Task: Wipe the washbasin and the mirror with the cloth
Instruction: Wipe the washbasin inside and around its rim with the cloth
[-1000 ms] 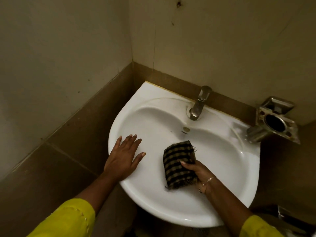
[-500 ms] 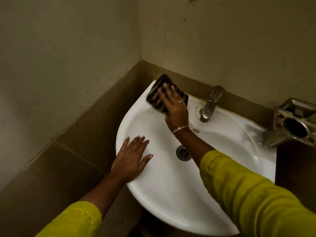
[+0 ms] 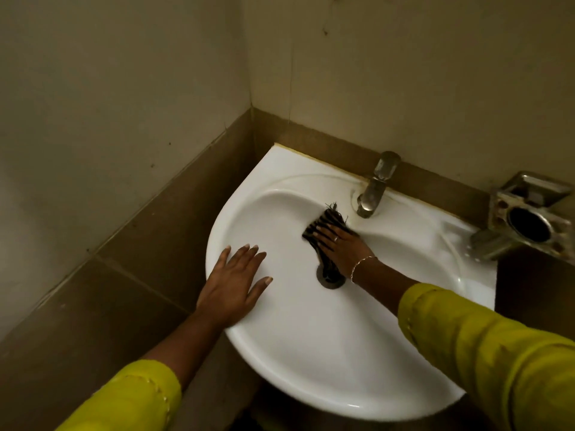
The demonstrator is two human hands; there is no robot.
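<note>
the cloth [image 3: 326, 219] is a small, dark striped rag with a frayed edge. it looks soft, limp and light, and likely to bunch or skid on the glossy white washbasin [image 3: 311, 368] unless pinned flat, so a spread palm over its middle seems a better hold than a pinch at a corner. it lies inside the bowl on the far slope, between the tap [image 3: 371, 194] and the drain [image 3: 331, 279], its near end trailing onto the drain. the right hand [image 3: 342, 248] lies flat on top of it, fingers [image 3: 323, 235] straight and close together, pressing rather than gripping, the arm reaching in from the near right. the left hand [image 3: 233, 284] rests palm down on the left rim, fingers spread, holding nothing, apparently bracing. the mirror is not in view.
</note>
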